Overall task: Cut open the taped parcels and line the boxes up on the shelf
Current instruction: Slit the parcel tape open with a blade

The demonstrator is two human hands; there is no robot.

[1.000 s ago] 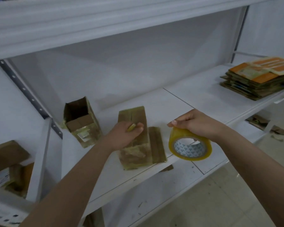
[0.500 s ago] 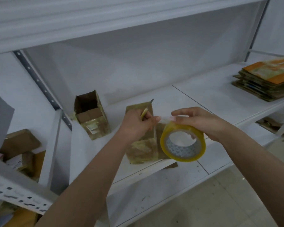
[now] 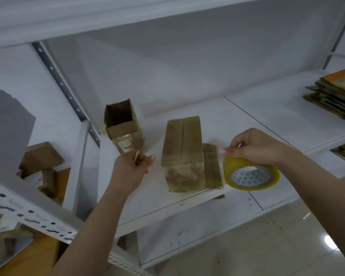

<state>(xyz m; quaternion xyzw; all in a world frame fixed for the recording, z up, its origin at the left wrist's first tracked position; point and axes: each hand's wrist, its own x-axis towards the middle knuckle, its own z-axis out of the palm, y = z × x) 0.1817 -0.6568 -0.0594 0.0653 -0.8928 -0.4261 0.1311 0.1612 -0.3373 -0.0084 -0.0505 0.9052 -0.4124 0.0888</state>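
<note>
A taped cardboard parcel (image 3: pixel 182 154) lies on the white shelf (image 3: pixel 247 124), with a flap or flat piece (image 3: pixel 211 166) beside it on the right. An opened empty box (image 3: pixel 123 126) stands upright to its left. My right hand (image 3: pixel 255 146) grips a yellow tape roll (image 3: pixel 251 174) just right of the parcel. My left hand (image 3: pixel 131 166) holds a thin yellow tool (image 3: pixel 136 156) and pinches the free end of clear tape, which stretches across in front of the parcel between both hands.
A stack of flattened cartons (image 3: pixel 335 92) lies at the far right of the shelf. More boxes (image 3: pixel 40 162) sit in the neighbouring bay at left, behind a perforated metal rail (image 3: pixel 28 218). A lower shelf and a glossy floor lie below.
My left hand has moved left, away from the roll, drawing out a length of tape. The right hand with the roll has shifted right.
</note>
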